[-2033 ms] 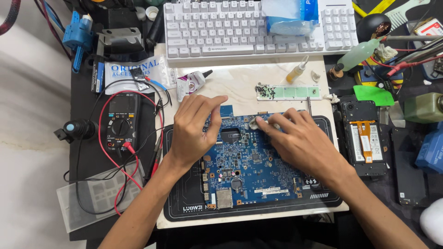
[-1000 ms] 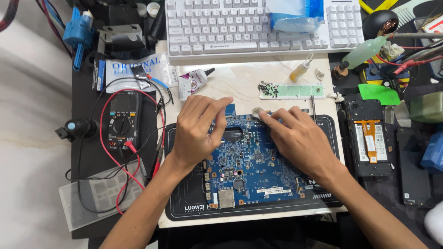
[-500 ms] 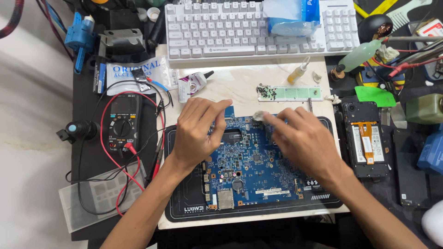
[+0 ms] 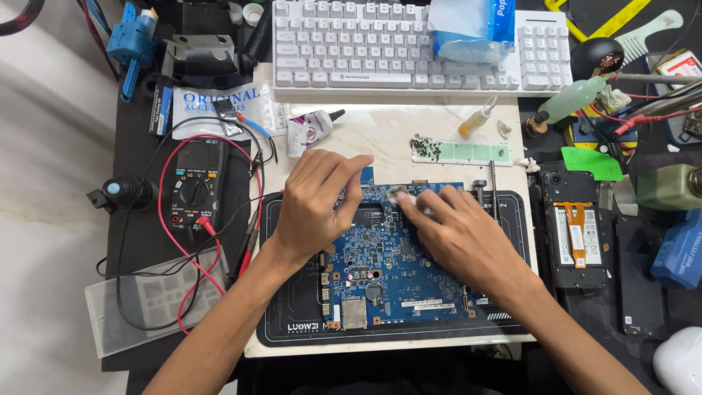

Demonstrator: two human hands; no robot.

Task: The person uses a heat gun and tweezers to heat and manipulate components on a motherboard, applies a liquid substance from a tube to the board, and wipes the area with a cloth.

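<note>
Blue circuit board (image 4: 387, 274) lies flat on a black work mat (image 4: 292, 307) at the middle of the bench, both hands on its upper part. Left hand (image 4: 314, 205) rests palm down on the board's upper left, fingers curled loosely, pressing the board; it grips nothing. Right hand (image 4: 457, 234) lies over the board's upper right, fingertips pinched narrow on a small whitish pad or wipe (image 4: 404, 196) touching the board near its top edge. Black multimeter (image 4: 194, 186) with red and black leads sits left of the mat, well apart from the hands. White keyboard (image 4: 380, 51) is at the far side of the bench. Opened phone (image 4: 574, 230) lies right of the mat, near the right forearm.
</note>
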